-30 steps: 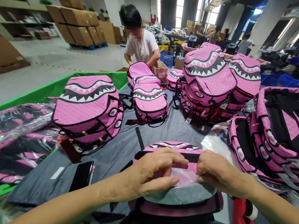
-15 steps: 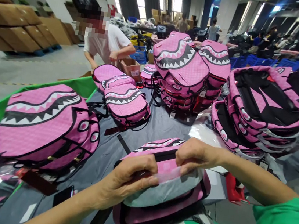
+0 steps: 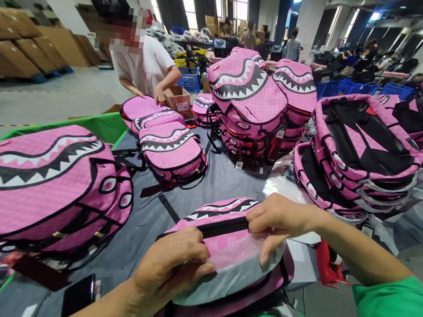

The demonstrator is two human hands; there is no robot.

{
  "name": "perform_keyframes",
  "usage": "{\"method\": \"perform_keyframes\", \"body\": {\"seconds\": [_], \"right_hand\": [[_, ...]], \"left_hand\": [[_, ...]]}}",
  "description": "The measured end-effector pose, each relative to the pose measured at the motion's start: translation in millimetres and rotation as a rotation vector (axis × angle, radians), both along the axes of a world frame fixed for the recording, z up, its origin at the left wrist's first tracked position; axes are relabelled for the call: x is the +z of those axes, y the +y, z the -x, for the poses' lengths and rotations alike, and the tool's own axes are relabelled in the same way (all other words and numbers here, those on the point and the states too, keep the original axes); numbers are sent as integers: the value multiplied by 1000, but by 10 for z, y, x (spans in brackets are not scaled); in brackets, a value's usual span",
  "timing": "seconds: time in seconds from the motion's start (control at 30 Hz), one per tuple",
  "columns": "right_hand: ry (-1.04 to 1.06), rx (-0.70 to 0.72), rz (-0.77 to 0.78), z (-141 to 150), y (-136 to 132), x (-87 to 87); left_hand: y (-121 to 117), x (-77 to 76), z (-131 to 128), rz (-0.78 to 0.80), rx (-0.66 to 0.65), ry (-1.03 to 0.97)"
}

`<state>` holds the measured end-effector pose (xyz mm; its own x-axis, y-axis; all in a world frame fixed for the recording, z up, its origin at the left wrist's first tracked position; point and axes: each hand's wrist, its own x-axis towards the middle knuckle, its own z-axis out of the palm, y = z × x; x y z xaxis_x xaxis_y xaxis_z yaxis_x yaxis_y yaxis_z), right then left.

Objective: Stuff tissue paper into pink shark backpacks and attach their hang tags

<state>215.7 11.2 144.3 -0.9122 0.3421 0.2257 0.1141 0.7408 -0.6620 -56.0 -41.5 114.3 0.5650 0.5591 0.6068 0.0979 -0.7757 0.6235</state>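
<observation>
A pink backpack with a shark-mouth print (image 3: 226,223) lies in front of me on the dark table cover (image 3: 148,218), its open pocket stuffed with translucent white paper (image 3: 235,267). My left hand (image 3: 170,268) is closed on the left side of the pocket's edge, fingers curled over the paper. My right hand (image 3: 276,220) grips the pocket's upper right edge near the black zip, one finger pressing down on the paper.
A stack of the same backpacks (image 3: 50,188) sits to my left, more (image 3: 170,145) ahead, tall piles (image 3: 251,101) behind and open ones (image 3: 359,142) to the right. A person in a white shirt (image 3: 141,65) bends over a carton. A black phone (image 3: 78,294) lies near left.
My view has swung slightly right and closer. My left hand slid down the pocket edge, and my right hand's finger now presses the paper further into the pocket.
</observation>
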Motion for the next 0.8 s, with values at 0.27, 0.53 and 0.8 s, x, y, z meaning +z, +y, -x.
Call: {"method": "perform_keyframes", "body": {"seconds": [0.27, 0.53, 0.8], "right_hand": [[139, -115, -42, 44, -104, -146], [234, -175, 111, 59, -41, -240], [167, 8, 44, 51, 27, -131]], "left_hand": [[192, 91, 48, 68, -131, 119], [126, 41, -19, -167, -26, 57], [99, 27, 5, -168, -48, 10]]}}
